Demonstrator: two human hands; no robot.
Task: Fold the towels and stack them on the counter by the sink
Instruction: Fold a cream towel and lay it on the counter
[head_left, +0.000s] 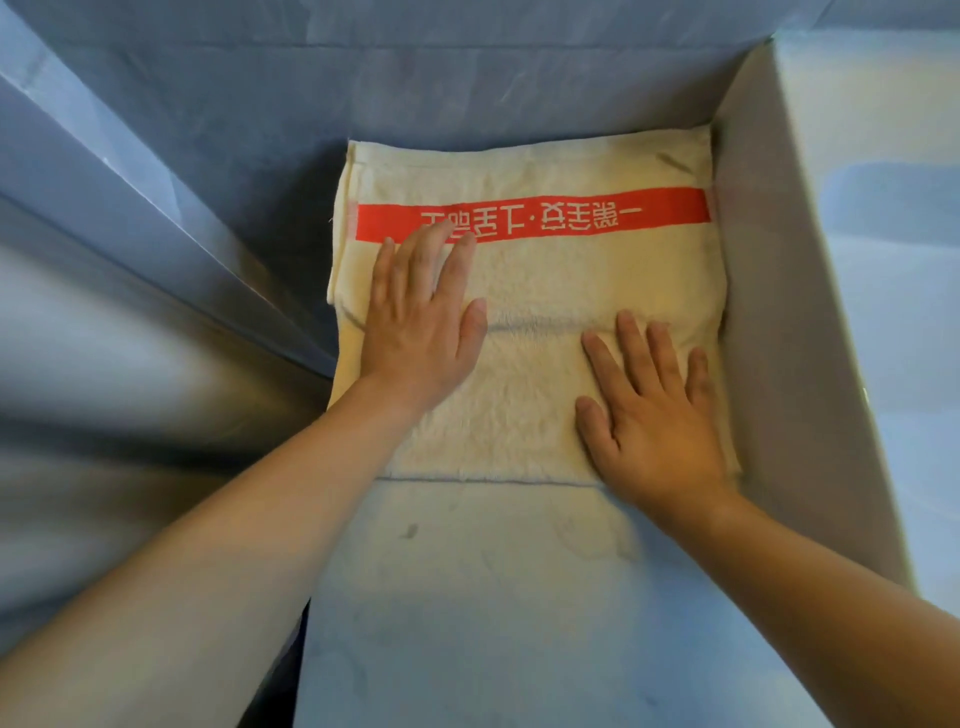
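Against the right wall (753, 291) of the bench (467, 597) lies our folded cream towel (545, 280), its red band (530, 213) running left to right. We press our left hand (421, 322) and right hand (649, 410) flat on it, fingers (631, 348) straight and spread, gripping nothing; the right sits nearer its near edge.

you are looking down at a pale blue surface (467, 597) showing a few faint smudges and one small dark mark (409, 531). a grey wall (769, 312) is rising along its right side, and a blue wall (363, 67) is standing behind.
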